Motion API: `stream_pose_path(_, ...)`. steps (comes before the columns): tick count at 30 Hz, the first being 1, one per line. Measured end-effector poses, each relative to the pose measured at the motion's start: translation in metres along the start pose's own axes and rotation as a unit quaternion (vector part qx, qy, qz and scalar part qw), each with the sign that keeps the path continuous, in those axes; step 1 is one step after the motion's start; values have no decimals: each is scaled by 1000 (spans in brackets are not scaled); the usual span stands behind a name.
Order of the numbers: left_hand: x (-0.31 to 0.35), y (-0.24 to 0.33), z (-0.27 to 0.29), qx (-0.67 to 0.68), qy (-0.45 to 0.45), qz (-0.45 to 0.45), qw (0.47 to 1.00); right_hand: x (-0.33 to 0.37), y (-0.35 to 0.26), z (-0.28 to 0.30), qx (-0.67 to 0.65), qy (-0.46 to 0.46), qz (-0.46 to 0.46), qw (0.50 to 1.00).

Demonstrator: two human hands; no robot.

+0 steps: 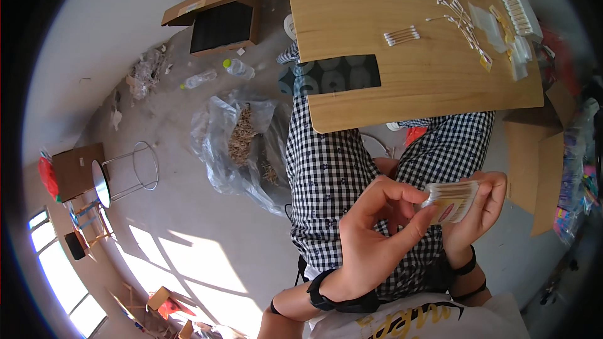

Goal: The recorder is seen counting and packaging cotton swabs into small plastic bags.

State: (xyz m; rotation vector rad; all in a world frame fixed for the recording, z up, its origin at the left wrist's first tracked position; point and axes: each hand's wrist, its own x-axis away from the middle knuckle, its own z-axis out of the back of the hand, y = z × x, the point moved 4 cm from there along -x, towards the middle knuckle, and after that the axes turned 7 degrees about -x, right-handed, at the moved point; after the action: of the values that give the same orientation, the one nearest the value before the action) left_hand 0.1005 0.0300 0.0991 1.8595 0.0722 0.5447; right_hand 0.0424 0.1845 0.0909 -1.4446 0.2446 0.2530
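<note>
Above my lap, both hands hold a small clear packet of cotton swabs [453, 201] with a printed label. My left hand [383, 232] pinches its left end between thumb and fingers. Around the right end my right hand [483, 207] is closed, its fingers partly behind the packet. On the wooden table [352, 12] ahead, a short row of cotton swabs [402, 36] lies together. Many loose swabs [458, 16] are scattered to the right of that row, beside empty clear bags [488, 28]. Filled swab packets [516, 6] stand in a line along the table's right edge.
A dark patterned piece [339, 75] lies over the table's near left edge. On the floor at left are a plastic sack of swabs [242, 138], bottles [239, 69], an open carton [223, 25] and an overturned stool [103, 183]. Another carton [534, 157] stands at right.
</note>
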Motion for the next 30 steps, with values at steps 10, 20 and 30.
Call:
stream_pose_path(10,0,0,-5,-3,-127,-130,983,11,22,-29,-338,-77,-407,845)
stream_pose_path(20,-12,-2,-10,84,-114,-99,985,14,34,-37,-355,-74,-472,803)
stream_pose_path(30,-27,-4,1,5,-167,-108,980,11,43,-35,-322,-24,-487,812)
